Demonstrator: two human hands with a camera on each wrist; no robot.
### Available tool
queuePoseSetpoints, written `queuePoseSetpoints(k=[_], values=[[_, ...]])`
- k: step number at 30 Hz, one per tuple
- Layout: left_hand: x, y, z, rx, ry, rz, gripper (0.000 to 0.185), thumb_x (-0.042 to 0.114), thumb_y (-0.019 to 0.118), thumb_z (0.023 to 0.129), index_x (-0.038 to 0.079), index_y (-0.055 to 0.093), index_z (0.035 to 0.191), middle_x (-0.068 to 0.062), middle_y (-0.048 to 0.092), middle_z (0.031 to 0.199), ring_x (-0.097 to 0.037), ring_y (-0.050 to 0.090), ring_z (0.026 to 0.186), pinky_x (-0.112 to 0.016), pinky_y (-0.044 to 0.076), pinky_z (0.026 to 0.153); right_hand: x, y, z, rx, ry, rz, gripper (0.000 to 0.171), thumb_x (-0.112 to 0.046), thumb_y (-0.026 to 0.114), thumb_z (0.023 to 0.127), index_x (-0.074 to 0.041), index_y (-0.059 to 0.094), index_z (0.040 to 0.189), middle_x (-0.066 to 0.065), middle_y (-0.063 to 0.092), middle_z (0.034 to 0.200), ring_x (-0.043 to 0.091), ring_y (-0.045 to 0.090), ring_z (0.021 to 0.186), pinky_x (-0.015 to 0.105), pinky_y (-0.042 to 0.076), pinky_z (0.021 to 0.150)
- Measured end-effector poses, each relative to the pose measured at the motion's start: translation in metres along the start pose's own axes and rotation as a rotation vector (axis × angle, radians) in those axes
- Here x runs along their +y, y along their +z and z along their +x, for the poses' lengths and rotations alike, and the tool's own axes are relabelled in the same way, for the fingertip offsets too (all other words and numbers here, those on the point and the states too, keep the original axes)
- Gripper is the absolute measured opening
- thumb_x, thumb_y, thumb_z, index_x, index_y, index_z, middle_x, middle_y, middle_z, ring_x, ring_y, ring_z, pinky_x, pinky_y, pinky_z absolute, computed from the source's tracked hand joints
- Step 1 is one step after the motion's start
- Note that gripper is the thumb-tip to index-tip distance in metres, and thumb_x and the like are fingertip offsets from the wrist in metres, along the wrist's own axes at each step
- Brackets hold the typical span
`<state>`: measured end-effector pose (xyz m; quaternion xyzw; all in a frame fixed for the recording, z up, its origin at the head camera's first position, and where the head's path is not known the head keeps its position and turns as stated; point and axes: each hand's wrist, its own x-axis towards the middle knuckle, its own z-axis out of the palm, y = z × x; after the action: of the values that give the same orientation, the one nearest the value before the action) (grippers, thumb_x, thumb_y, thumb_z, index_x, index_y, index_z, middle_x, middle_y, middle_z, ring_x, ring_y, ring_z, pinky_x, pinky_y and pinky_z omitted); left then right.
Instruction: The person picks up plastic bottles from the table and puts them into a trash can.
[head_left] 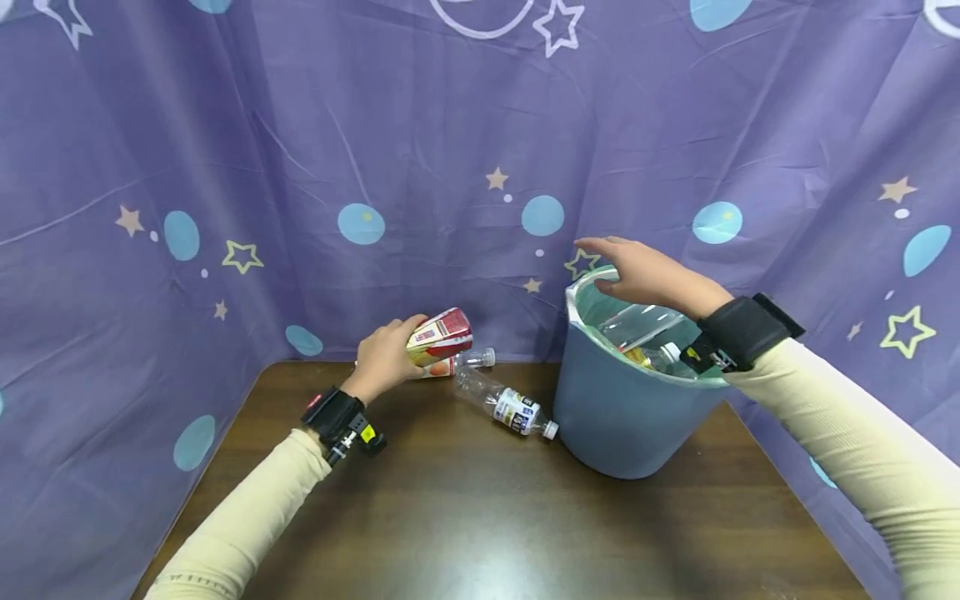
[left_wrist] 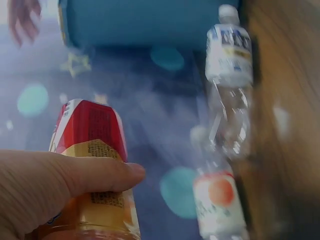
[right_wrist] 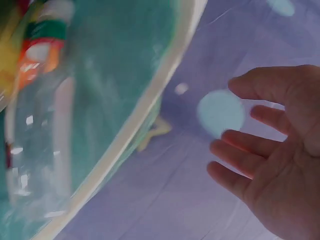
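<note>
My left hand (head_left: 385, 356) grips a red and yellow drink carton (head_left: 441, 335) and holds it tilted just above the back of the brown table (head_left: 480, 517). In the left wrist view my thumb lies across the carton (left_wrist: 92, 150). My right hand (head_left: 633, 271) hovers open, palm down, over the far rim of a blue bin (head_left: 622, 408); its fingers (right_wrist: 250, 150) are spread and hold nothing. Inside the bin lie clear plastic bottles (head_left: 637, 321), one of them (right_wrist: 40, 125) close under the rim (right_wrist: 145, 105).
Two plastic bottles lie on the table between my left hand and the bin: one with an orange label (head_left: 459, 363) by the backdrop, one with a white and blue label (head_left: 508, 407) beside the bin. A purple star-patterned curtain (head_left: 300, 167) closes off the back and sides.
</note>
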<state>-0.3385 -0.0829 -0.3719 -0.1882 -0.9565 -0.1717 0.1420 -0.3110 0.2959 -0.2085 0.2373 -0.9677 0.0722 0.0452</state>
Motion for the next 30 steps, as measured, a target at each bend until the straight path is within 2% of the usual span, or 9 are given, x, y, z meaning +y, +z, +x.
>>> queuePoseSetpoints(k=[4,7,12,17,23,30], values=[[0.026,-0.006,0.001,-0.001,0.073,0.031,0.094,0.037,0.096,0.064,0.019,0.053,0.146,-0.013,0.069,0.111,-0.035,0.068,0.095,-0.052,0.056,0.072,-0.027,0.004,0.001,0.044,-0.04,-0.005,0.078,-0.006,0.066,0.093,-0.011,0.028,0.161,0.025,0.034,0.16,0.046,0.04,0.143,0.061,0.041,0.11],[0.041,-0.01,0.002,0.008,0.128,0.062,0.096,0.033,0.097,0.063,0.017,0.053,0.146,-0.013,0.069,0.114,-0.035,0.068,0.097,-0.05,0.057,0.073,-0.047,0.011,0.0,0.081,-0.113,-0.027,0.081,-0.011,0.069,0.094,-0.012,0.025,0.162,0.023,0.031,0.163,0.044,0.036,0.147,0.06,0.037,0.115],[0.064,-0.016,0.005,0.021,0.197,0.113,0.095,0.028,0.097,0.064,0.013,0.053,0.146,-0.012,0.07,0.119,-0.034,0.067,0.098,-0.048,0.057,0.077,-0.074,0.027,-0.002,0.121,-0.229,-0.062,0.08,-0.023,0.072,0.095,-0.009,0.028,0.161,0.022,0.036,0.161,0.04,0.039,0.147,0.058,0.034,0.118],[0.084,-0.024,0.005,0.03,0.229,0.153,0.092,0.031,0.097,0.064,0.009,0.055,0.143,-0.011,0.069,0.119,-0.031,0.067,0.1,-0.046,0.056,0.081,-0.091,0.044,-0.003,0.126,-0.328,-0.089,0.081,-0.029,0.078,0.09,-0.003,0.037,0.156,0.023,0.045,0.155,0.04,0.048,0.141,0.056,0.04,0.115],[0.104,-0.031,0.004,0.02,0.231,0.094,0.09,0.031,0.098,0.064,0.004,0.056,0.138,-0.011,0.068,0.119,-0.031,0.067,0.104,-0.046,0.057,0.086,-0.094,0.064,-0.002,0.133,-0.378,-0.126,0.088,-0.034,0.087,0.081,0.0,0.044,0.151,0.02,0.055,0.145,0.038,0.055,0.133,0.052,0.045,0.112],[0.121,-0.038,0.002,0.006,0.246,-0.012,0.086,0.027,0.097,0.066,0.001,0.055,0.137,-0.011,0.066,0.116,-0.029,0.065,0.104,-0.046,0.059,0.082,-0.093,0.078,0.001,0.263,-0.403,-0.319,0.097,-0.048,0.092,0.069,0.003,0.051,0.141,0.016,0.065,0.127,0.033,0.062,0.12,0.047,0.047,0.11]])
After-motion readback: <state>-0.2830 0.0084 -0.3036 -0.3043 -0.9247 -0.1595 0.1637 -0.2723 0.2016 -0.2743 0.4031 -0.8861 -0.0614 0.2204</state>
